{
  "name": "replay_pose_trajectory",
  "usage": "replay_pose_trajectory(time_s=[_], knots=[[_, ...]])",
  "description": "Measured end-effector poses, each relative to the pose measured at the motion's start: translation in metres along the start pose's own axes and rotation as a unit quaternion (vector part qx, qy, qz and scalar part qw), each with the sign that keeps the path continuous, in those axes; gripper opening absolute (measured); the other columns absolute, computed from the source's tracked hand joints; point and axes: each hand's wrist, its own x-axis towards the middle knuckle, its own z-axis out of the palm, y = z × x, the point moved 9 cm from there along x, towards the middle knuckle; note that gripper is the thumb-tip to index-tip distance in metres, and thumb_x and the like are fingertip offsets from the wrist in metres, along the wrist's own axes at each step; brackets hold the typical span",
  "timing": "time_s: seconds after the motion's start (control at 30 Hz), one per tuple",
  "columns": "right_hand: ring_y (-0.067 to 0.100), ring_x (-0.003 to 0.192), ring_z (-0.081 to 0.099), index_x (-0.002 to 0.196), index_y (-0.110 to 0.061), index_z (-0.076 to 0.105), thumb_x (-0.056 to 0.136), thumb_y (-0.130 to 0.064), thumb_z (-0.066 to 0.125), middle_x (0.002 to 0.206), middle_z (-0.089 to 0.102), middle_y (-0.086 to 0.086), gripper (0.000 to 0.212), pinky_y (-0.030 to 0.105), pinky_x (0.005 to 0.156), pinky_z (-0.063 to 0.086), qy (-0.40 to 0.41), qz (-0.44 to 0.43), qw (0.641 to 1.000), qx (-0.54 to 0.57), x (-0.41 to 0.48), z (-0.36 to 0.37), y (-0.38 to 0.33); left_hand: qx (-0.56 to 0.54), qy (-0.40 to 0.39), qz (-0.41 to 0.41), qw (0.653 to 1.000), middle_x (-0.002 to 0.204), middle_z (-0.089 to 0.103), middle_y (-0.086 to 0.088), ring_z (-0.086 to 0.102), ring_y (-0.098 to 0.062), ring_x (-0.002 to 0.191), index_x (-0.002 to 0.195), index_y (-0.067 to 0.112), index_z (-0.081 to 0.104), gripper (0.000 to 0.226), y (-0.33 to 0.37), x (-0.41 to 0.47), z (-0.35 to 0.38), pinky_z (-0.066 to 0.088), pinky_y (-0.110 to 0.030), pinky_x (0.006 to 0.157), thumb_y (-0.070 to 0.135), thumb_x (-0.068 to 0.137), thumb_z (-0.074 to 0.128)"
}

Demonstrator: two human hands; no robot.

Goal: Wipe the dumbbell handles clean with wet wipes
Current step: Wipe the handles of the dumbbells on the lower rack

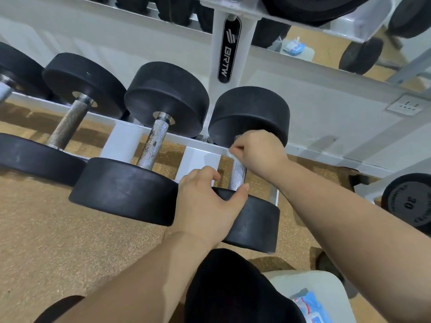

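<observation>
**Lot, gym floor, lower tier of rack**

1. Black rubber-headed dumbbell (256, 220) is the rightmost of three on the white steel rack (203, 157). One head lies toward the wall and the other toward the person. Its knurled steel handle (238, 176) shows only as a short stretch between the two hands.
2. Right hand (258, 152) is closed round the far end of that handle, just beside the far head. A crumpled white wet wipe (233, 155) shows at the fingers, against the steel.
3. Left hand (207, 206) grips the near head, with fingers curled over its top edge and the thumb laid along the rim.
4. Middle dumbbell (163, 99) is of like make, with rust spots on its bar.
5. Left dumbbell (81, 82) has a duller grey bar.
6. Blue plastic wipe pack (310, 306) lies on a pale seat (326, 283) at lower right, beside the person's dark-clad knee.
7. Black dumbbell marked 30 (410, 201) is at the far right, apart from the rack's three.
8. Brown speckled floor (58, 229) lies beneath it all.
</observation>
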Motion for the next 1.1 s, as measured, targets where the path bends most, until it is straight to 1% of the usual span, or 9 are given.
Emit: replay_pose_trajectory(time_s=[0.07,0.2,0.4,0.6,0.7,0.8,0.9,1.0,1.1], knots=[[0.012,0.076,0.065,0.088,-0.024,0.081,0.089,-0.031,0.069,0.081,0.073,-0.008,0.014,0.030,0.066,0.051,-0.022,-0.029,0.996,0.078,-0.021,0.004,-0.002,0.002,0.007,0.006,1.000,0.098,0.058,0.009,0.053,-0.016,0.101,0.094,0.025,0.059,0.055,0.001,0.000,-0.001,0.046,-0.033,0.092,0.075,0.069,0.057],[-0.009,0.076,0.060,0.098,-0.023,0.081,0.083,-0.031,0.080,0.079,0.064,-0.025,0.017,0.008,0.068,0.041,-0.048,-0.044,0.973,0.221,-0.048,0.013,-0.001,0.002,0.015,0.008,1.000,0.096,0.059,0.007,0.054,-0.016,0.098,0.093,0.027,0.059,0.056,0.000,0.001,-0.001,0.048,-0.035,0.089,0.076,0.067,0.053],[0.011,0.062,0.059,0.076,-0.029,0.078,0.082,-0.032,0.073,0.065,0.067,-0.009,0.008,0.029,0.056,0.048,0.042,-0.009,0.996,0.076,-0.025,0.004,-0.004,-0.011,0.007,0.001,1.000,0.093,0.055,0.011,0.051,-0.015,0.100,0.089,0.030,0.053,0.055,0.002,-0.001,-0.001,0.045,-0.030,0.089,0.079,0.063,0.046],[0.012,0.081,0.067,0.089,-0.031,0.080,0.086,-0.036,0.069,0.085,0.075,-0.010,0.013,0.028,0.069,0.051,-0.109,-0.101,0.985,0.087,-0.042,0.015,-0.025,-0.014,0.018,-0.002,1.000,0.092,0.054,0.010,0.050,-0.016,0.098,0.089,0.026,0.057,0.055,-0.001,0.000,-0.001,0.047,-0.033,0.089,0.075,0.065,0.050],[0.015,0.078,0.068,0.091,-0.027,0.080,0.087,-0.037,0.062,0.083,0.074,-0.007,0.020,0.032,0.067,0.053,-0.028,-0.116,0.989,0.084,-0.041,0.008,-0.017,-0.012,0.007,-0.003,1.000,0.093,0.054,0.011,0.050,-0.015,0.100,0.090,0.028,0.054,0.055,0.000,-0.001,0.000,0.046,-0.032,0.090,0.077,0.065,0.049],[0.009,0.078,0.065,0.093,-0.021,0.080,0.089,-0.026,0.071,0.084,0.073,-0.005,0.010,0.031,0.072,0.054,0.095,-0.027,0.984,0.151,-0.031,-0.004,0.015,-0.005,-0.005,-0.004,1.000,0.096,0.055,0.012,0.051,-0.015,0.103,0.092,0.030,0.053,0.053,0.001,-0.001,-0.001,0.044,-0.030,0.092,0.077,0.067,0.053],[0.004,0.074,0.062,0.095,-0.021,0.080,0.087,-0.019,0.075,0.084,0.073,-0.006,0.009,0.019,0.072,0.048,0.049,0.054,0.954,0.291,-0.042,0.011,0.033,-0.003,0.000,-0.004,1.000,0.095,0.057,0.012,0.052,-0.015,0.101,0.092,0.025,0.058,0.048,0.002,-0.001,-0.002,0.045,-0.032,0.091,0.069,0.072,0.064],[0.002,0.065,0.056,0.093,-0.020,0.080,0.086,-0.013,0.076,0.075,0.071,-0.008,0.012,0.015,0.065,0.044,-0.033,0.054,0.932,0.357,-0.061,0.029,0.028,-0.001,-0.011,-0.013,1.000,0.093,0.055,0.019,0.052,-0.013,0.102,0.092,0.027,0.060,0.044,0.003,-0.002,0.000,0.040,-0.025,0.087,0.066,0.073,0.066],[0.000,0.061,0.052,0.090,-0.019,0.077,0.086,-0.014,0.076,0.070,0.065,-0.008,0.007,0.016,0.063,0.041,0.033,0.084,0.913,0.397,-0.052,0.025,0.036,0.007,-0.018,-0.027,0.999,0.094,0.056,0.019,0.053,-0.010,0.102,0.095,0.025,0.063,0.045,0.002,-0.001,0.002,0.035,-0.019,0.085,0.064,0.073,0.067]])
